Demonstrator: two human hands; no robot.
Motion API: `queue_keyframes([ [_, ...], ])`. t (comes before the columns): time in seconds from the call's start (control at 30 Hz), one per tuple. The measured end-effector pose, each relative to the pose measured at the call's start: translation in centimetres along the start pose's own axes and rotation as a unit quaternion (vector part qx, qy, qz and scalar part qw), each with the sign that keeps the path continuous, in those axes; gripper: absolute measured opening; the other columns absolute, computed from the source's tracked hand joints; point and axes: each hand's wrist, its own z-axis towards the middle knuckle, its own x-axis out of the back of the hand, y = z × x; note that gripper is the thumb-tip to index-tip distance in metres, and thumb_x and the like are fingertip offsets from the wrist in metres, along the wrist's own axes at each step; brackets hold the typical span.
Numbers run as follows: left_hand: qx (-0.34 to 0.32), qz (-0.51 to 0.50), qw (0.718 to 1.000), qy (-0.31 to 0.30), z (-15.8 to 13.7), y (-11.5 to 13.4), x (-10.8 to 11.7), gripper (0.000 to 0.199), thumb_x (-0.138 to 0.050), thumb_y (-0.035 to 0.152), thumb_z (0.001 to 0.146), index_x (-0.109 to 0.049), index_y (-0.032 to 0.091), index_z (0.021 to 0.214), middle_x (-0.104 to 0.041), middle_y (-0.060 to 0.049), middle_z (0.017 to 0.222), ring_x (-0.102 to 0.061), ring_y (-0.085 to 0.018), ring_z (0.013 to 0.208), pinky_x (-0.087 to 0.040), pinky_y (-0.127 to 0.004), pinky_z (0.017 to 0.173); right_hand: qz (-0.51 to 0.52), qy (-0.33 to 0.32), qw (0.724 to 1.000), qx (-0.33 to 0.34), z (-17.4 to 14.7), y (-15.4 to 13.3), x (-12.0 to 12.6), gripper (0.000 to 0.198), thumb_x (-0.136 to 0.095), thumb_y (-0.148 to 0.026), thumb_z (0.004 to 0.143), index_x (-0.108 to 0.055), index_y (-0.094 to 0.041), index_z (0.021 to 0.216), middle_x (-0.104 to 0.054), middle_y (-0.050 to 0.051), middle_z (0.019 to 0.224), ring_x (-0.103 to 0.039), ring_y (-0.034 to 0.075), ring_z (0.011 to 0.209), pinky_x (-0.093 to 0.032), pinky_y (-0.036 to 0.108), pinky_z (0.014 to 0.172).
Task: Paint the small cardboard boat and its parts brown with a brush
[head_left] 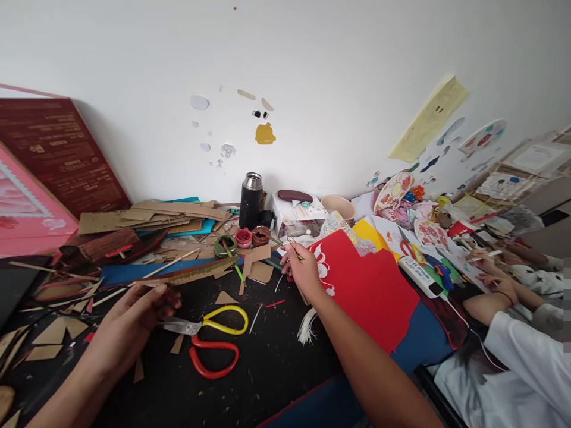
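My right hand is closed around a thin paintbrush, whose tip is close to a jar of brown paint. Beside that jar stand a jar of red paint and a jar of green paint. My left hand has curled, paint-stained fingers; what they hold, if anything, is hidden. Just beyond its thumb is a long strip painted green and brown. Scissors with one yellow and one red handle lie right of my left hand. A white tassel lies below my right wrist.
Red paper spreads to the right, near a white power strip. A black flask stands by the wall. Cardboard pieces are stacked back left, near a brown-painted cardboard model. At right, a co-worker's hand holds a pen.
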Motion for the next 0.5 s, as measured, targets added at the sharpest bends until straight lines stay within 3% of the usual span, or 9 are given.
queue_keyframes([
  [0.23,-0.002,-0.002,1.0,-0.012,-0.1,0.2,0.1,0.053,-0.105,0.06,0.049,-0.079,0.021,0.074,-0.077,-0.006,0.078,-0.07,-0.023,0.076,-0.059,-0.028,0.062,0.011,0.003,1.0,-0.005,0.0,0.0,-0.1,0.044,-0.062,-0.062,0.102,-0.076,-0.02,0.102,-0.069,0.0,0.073,-0.067,0.015,0.049,-0.041,0.023,0.043],
  [0.5,0.001,-0.001,1.0,-0.013,0.1,-0.1,0.3,0.055,-0.106,0.062,0.048,-0.08,0.021,0.075,-0.078,-0.007,0.079,-0.071,-0.023,0.077,-0.06,-0.027,0.063,0.04,0.01,0.999,-0.007,0.0,-1.2,-0.1,0.05,-0.063,-0.068,0.099,-0.076,-0.019,0.102,-0.077,0.006,0.084,-0.066,0.014,0.048,-0.041,0.023,0.04],
])
